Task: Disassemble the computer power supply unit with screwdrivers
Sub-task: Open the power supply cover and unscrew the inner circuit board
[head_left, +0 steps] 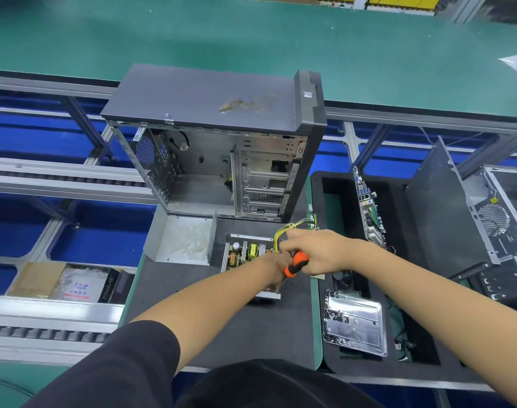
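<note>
Hands (316, 251), two; screwdriver (295, 264), one

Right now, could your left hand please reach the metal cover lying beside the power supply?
Probably yes: the left hand rests at the power supply, and the metal cover lies just left of it, nothing between.

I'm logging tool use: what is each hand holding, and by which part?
Right hand grips the screwdriver by its orange handle. Left hand is mostly hidden; its hold cannot be told.
</note>
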Motion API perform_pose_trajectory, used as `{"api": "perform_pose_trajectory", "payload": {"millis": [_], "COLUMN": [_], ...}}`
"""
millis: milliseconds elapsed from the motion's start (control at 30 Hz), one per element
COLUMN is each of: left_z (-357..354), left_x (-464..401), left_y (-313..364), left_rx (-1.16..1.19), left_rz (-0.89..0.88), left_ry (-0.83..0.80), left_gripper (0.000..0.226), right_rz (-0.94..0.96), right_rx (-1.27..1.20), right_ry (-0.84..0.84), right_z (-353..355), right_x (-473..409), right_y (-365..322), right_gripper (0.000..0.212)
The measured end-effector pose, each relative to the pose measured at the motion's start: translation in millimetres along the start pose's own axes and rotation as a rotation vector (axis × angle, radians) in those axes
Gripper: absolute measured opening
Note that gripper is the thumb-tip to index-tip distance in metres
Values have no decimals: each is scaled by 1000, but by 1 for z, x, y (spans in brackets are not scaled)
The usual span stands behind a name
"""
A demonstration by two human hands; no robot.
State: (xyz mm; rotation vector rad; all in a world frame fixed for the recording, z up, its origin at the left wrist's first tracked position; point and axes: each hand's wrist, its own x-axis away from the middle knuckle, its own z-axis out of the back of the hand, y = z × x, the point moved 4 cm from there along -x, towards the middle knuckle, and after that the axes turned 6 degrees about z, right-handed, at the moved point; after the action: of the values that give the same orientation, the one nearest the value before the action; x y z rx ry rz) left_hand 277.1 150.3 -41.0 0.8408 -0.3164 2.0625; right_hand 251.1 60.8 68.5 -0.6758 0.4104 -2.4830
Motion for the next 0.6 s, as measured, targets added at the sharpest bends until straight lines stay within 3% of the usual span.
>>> {"api": "perform_pose_trajectory", "payload": {"millis": [100,267,467,600], "left_z": [2,7,7,8], "left_x": [3,9,6,9], "left_y": [0,2,4,2], "left_rx": [52,72,-13,-19], "left_rz": [22,15,-42,-88], "left_ry": [-2,-1,-79,-55], "left_gripper": [57,60,14,14], "right_rz": [-31,-21,-56,-70], "right_rx": [-111,-86,-139,-164], "right_ry": [-8,5,27,22], "right_z": [-2,1,10,15], "right_x": [3,6,8,10], "right_y": [3,2,6,6], "right_gripper": [36,37,35,34]}}
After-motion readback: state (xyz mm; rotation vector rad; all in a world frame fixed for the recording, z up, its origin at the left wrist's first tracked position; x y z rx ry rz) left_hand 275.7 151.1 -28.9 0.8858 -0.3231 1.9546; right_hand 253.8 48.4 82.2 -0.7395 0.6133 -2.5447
